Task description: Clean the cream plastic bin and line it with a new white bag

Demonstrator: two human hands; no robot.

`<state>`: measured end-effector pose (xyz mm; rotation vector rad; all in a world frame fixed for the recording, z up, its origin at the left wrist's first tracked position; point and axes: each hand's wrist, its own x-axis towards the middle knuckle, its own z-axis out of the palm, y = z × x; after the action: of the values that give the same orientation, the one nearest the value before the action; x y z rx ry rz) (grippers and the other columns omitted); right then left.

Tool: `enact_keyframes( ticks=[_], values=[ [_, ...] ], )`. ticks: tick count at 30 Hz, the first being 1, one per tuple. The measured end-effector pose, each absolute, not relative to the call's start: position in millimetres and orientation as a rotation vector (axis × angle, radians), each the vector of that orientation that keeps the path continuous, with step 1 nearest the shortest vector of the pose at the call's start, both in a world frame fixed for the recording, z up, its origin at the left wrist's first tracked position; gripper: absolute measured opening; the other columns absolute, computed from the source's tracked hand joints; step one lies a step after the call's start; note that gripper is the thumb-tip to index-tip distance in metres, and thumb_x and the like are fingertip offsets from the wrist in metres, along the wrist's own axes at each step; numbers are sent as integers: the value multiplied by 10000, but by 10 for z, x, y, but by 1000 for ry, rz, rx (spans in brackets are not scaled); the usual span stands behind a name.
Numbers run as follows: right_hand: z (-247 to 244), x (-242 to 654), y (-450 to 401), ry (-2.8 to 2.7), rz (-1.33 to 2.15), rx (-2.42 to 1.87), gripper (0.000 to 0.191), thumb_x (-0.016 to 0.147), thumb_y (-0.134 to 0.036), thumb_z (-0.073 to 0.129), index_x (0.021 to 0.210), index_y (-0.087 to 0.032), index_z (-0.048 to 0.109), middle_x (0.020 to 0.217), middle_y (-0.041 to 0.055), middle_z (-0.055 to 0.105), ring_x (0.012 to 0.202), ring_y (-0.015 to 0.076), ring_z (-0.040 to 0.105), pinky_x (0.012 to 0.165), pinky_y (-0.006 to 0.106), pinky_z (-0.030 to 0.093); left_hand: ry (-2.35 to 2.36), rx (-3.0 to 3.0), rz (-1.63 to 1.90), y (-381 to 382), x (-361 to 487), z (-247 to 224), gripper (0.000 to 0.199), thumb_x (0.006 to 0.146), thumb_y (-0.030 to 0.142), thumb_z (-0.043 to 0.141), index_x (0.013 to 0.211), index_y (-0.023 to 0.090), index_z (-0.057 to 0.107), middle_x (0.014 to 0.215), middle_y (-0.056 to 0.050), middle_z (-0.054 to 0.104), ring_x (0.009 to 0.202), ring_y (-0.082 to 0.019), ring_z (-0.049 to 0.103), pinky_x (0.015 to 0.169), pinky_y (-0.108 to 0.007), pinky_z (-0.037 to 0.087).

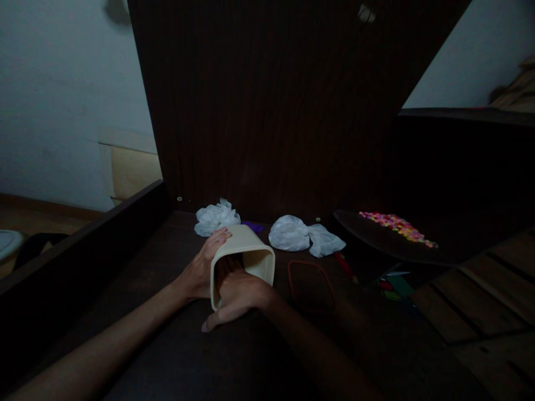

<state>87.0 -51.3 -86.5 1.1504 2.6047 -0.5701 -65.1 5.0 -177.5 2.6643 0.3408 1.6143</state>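
Dark upright panel (267,111) at the back; dark worktop (167,345) before it. At right, a dark shelf (376,236) with a curved front edge.

Cream container (244,238) on the worktop, lying tipped on its side, left of centre, mouth facing the wearer. Squarish opening, rounded corners, thick rim. Inside: the fingers of the right hand (240,289), thumb out below the rim. Deep end too dark to read; cannot tell whether those fingers grip anything. Left hand (204,264) clasped to the outer left wall, fingertips over the upper side. Container wall between the two hands.

Right-hand white bag (290,233): rounded, pinched to a narrow neck, loose end flaring right; contents not readable. Left-hand white bag (217,218): crumpled, behind the container; contents likewise hidden.

Reddish-brown frame (307,262), rounded rectangle, just right of the container. Pink-and-yellow cluster (397,225) strung along the shelf. Green piece (401,285) below the shelf. Purple scrap (253,226) behind the container, partly hidden.
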Motion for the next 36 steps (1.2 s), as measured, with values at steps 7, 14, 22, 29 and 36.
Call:
enact_keyframes(
  ticks=[7, 14, 22, 29, 36],
  values=[
    [-812, 967, -782, 2760, -600, 1138, 1293, 720, -662, 799, 1559, 123, 206, 1621, 368, 207, 1528, 430, 246, 1253, 446, 252, 513, 2654, 1562, 69, -689, -1778, 1002, 834, 356, 787, 1612, 218, 171, 1511, -242, 427, 1465, -433, 398, 1174, -689, 380],
    [-827, 1088, -1059, 2859, -609, 1160, 1285, 692, -549, 856, 1546, 152, 199, 1629, 360, 176, 1550, 393, 199, 1292, 401, 134, 535, 2636, 1527, 127, -751, -1787, 1096, 767, 422, 834, 1611, 242, 158, 1535, -234, 407, 1420, -462, 442, 1153, -670, 418],
    [-709, 1147, -1256, 2827, -580, 1458, 1020, 885, -610, 651, 1527, 114, 330, 1641, 318, 143, 1563, 398, 84, 1292, 473, 110, 603, 2690, 1416, 52, -730, -1674, 1188, 717, 381, 883, 1610, 194, 122, 1521, -271, 385, 1431, -475, 422, 1148, -666, 421],
    [-805, 785, -1268, 2550, -552, 1629, 1075, 877, -667, 607, 1510, 154, 323, 1564, 406, 264, 1480, 511, 288, 1236, 601, 240, 578, 2686, 1424, 4, -700, -1648, 1141, 759, 390, 852, 1610, 205, 116, 1515, -256, 395, 1455, -461, 394, 1167, -677, 395],
    [-813, 940, -921, 2743, -745, 1282, 1274, 754, -714, 737, 1572, 101, 200, 1618, 368, 165, 1530, 453, 195, 1263, 502, 224, 533, 2693, 1463, 5, -698, -1654, 1087, 788, 308, 830, 1611, 221, 126, 1510, -246, 422, 1457, -450, 398, 1164, -677, 400]
  ],
)
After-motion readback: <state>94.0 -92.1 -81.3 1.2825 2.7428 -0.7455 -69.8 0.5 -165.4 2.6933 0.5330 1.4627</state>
